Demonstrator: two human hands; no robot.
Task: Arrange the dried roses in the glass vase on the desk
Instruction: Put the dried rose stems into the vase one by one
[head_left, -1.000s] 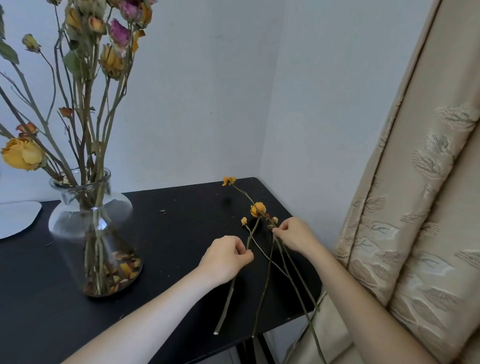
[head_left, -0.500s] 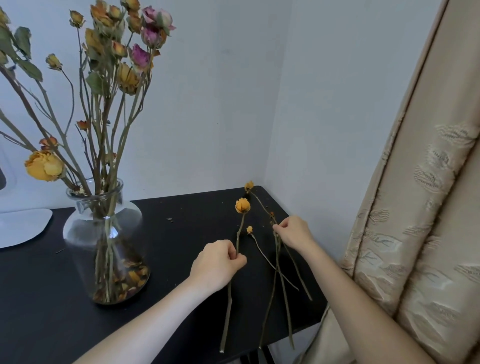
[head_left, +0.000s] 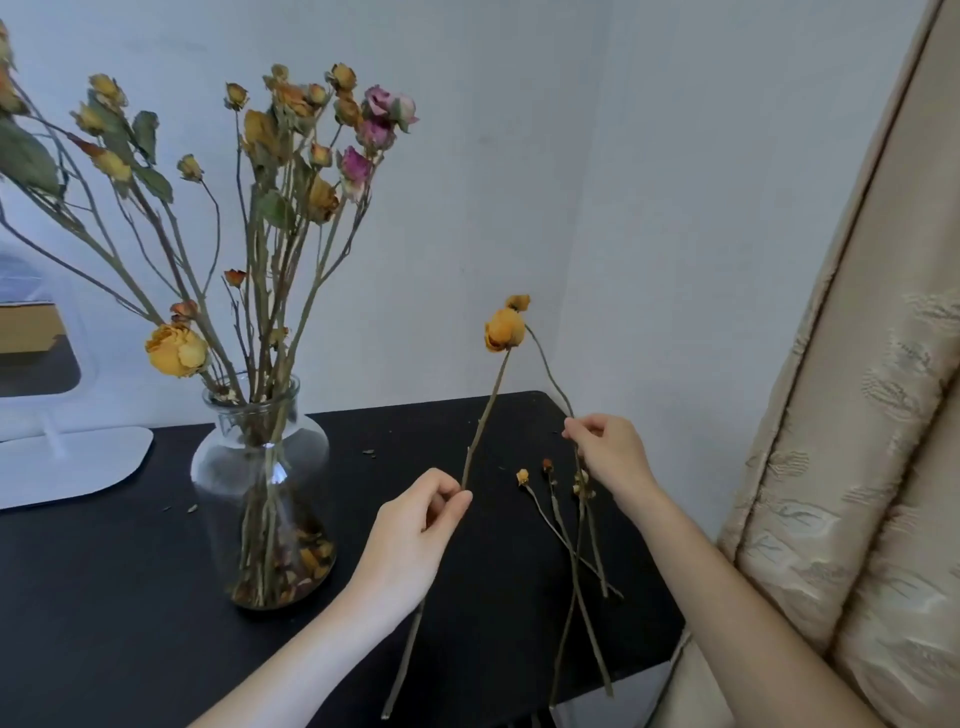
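A glass vase (head_left: 260, 470) stands on the black desk (head_left: 130, 597) at left, holding several dried yellow and pink roses (head_left: 291, 156). My left hand (head_left: 410, 535) pinches the stem of a large yellow rose (head_left: 504, 330), lifted nearly upright above the desk. My right hand (head_left: 610, 452) grips a thin curved stem topped by a small yellow bud (head_left: 518, 302), also raised. Two small-budded stems (head_left: 558, 525) lie on the desk between my hands.
A white stand base (head_left: 67, 467) sits at the desk's back left. A beige curtain (head_left: 841, 415) hangs close on the right, beside the desk's edge. Dried petal crumbs (head_left: 370, 452) are scattered on the desk. Walls meet in a corner behind.
Both hands have lifted their stems off the desk and tilted them upright. The large yellow rose rose well above the tabletop. The camera view tilted upward.
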